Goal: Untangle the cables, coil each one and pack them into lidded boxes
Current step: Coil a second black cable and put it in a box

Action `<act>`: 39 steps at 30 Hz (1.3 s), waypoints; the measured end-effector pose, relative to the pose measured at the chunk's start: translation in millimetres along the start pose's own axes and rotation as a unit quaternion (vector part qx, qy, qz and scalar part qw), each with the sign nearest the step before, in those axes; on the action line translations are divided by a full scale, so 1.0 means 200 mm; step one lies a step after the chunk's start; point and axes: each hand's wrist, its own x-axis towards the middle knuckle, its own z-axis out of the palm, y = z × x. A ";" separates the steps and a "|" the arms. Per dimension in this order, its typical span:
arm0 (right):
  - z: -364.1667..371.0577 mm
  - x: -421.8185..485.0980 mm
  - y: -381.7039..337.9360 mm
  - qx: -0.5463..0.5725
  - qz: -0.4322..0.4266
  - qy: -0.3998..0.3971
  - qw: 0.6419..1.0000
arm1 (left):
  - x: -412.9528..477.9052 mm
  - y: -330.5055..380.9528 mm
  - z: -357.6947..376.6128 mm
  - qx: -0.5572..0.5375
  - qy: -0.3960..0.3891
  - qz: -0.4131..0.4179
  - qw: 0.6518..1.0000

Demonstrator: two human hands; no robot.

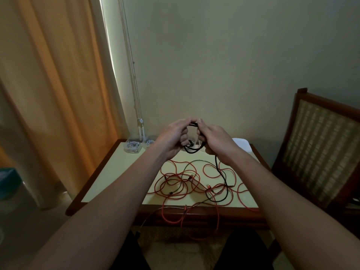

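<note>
Above the pale-yellow table with a dark wood rim (pixel 116 172), where tangled thin red cables (pixel 181 184) sprawl, the left hand (pixel 173 137) and right hand (pixel 216 139) curl their fingers around a black cable coil (pixel 191 150), whose tail trails into the tangle.

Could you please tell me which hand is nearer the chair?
Right. The right hand grips the black cable left of the chair; the left hand, also gripping it, is farther left.

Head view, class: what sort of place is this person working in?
Probably a home room: a small wooden table, a cane-backed chair beside it, and long orange curtains at left.
</note>
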 end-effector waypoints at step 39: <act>-0.04 0.19 1.47 -0.290 0.288 0.069 0.910 | 0.43 -0.47 -0.64 -0.112 0.201 -0.105 0.967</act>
